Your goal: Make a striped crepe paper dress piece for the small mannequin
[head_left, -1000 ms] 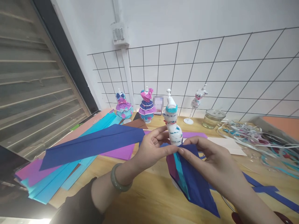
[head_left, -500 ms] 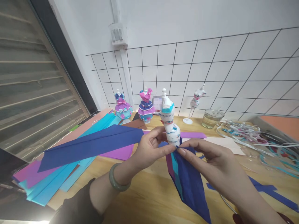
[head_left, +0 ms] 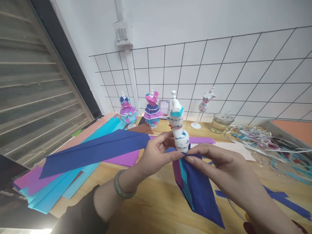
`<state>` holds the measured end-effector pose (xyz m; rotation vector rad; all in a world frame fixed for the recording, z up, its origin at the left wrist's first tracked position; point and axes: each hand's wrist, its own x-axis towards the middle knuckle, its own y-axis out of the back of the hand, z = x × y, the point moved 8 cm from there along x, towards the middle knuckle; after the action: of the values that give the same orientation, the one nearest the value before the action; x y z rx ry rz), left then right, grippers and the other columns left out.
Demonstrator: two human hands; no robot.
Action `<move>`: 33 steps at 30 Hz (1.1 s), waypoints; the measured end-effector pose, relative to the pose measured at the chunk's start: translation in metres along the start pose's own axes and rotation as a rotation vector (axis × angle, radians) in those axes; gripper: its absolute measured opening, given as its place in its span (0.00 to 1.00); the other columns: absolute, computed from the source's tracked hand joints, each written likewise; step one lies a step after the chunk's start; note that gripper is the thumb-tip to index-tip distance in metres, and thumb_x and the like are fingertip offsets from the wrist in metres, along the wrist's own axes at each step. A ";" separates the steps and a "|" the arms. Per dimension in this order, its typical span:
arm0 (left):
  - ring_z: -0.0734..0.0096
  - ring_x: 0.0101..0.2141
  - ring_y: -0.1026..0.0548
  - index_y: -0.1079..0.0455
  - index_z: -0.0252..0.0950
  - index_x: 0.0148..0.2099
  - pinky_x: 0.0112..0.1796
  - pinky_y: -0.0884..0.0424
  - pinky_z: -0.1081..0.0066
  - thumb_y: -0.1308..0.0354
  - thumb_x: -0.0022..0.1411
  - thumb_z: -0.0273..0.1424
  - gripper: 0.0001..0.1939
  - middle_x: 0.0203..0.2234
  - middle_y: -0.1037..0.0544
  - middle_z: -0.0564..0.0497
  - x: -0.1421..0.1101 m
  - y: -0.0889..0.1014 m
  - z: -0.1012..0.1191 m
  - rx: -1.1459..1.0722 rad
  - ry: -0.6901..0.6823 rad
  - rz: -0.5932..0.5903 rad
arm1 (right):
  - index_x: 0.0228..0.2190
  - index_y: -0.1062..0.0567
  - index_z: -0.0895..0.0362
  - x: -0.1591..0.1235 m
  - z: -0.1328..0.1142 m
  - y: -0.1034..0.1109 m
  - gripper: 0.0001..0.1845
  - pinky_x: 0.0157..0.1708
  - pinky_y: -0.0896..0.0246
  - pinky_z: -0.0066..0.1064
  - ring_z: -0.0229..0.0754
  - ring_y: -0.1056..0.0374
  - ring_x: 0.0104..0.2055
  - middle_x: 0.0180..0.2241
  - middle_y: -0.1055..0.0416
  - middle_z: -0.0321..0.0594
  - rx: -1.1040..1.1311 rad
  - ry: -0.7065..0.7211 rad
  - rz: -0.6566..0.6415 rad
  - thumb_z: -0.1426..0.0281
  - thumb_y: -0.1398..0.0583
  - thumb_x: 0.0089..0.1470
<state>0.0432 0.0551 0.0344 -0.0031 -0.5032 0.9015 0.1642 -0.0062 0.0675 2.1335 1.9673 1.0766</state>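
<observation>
A white miniature dress form (head_left: 181, 136) stands upright between my hands, marked with turquoise, red and blue patches. From its lower end hangs a layered thin sheet (head_left: 201, 187), dark blue with turquoise and purple strips along its left side. My left hand (head_left: 158, 154) is closed around the form's base, its fingers partly hidden behind and its thumb on the sheet's gathered top edge. On the other side, my right hand (head_left: 224, 169) pinches that same top edge between thumb and forefinger. The two thumb tips almost meet.
Dark blue (head_left: 97, 149) and turquoise sheets (head_left: 46, 198) are stacked at left. Behind stand two dressed miniature forms (head_left: 128, 113) and a bare one (head_left: 204, 105). A glass cup (head_left: 221, 123), tangled ribbons (head_left: 253, 138) and blue strips (head_left: 287, 201) lie right.
The dress form has tipped slightly right at its top, becoming more upright. The hanging sheet's lower tip has swung a little right and up. Both hands keep their grip.
</observation>
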 end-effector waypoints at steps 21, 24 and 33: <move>0.63 0.43 0.27 0.31 0.37 0.50 0.45 0.31 0.66 0.33 0.48 0.28 0.25 0.43 0.24 0.45 -0.002 -0.003 0.001 -0.035 0.020 0.011 | 0.28 0.25 0.54 0.001 0.006 -0.003 0.12 0.21 0.38 0.26 0.38 0.32 0.26 0.25 0.27 0.36 0.062 -0.123 0.023 0.58 0.38 0.49; 0.61 0.47 0.28 0.31 0.37 0.52 0.47 0.32 0.65 0.33 0.49 0.27 0.26 0.46 0.26 0.45 -0.004 -0.005 0.004 -0.036 0.023 0.013 | 0.28 0.25 0.54 0.001 0.003 -0.002 0.11 0.23 0.37 0.27 0.38 0.32 0.26 0.26 0.26 0.36 0.039 -0.103 0.039 0.58 0.39 0.50; 0.61 0.47 0.28 0.30 0.36 0.50 0.49 0.32 0.64 0.35 0.51 0.26 0.22 0.45 0.25 0.46 -0.003 -0.003 0.007 -0.011 0.013 0.018 | 0.28 0.25 0.52 0.003 -0.006 -0.001 0.08 0.25 0.35 0.27 0.37 0.32 0.26 0.25 0.26 0.34 -0.045 -0.018 0.025 0.62 0.40 0.52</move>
<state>0.0409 0.0490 0.0402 -0.0239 -0.4963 0.9160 0.1599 -0.0059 0.0728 2.1429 1.8954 1.0912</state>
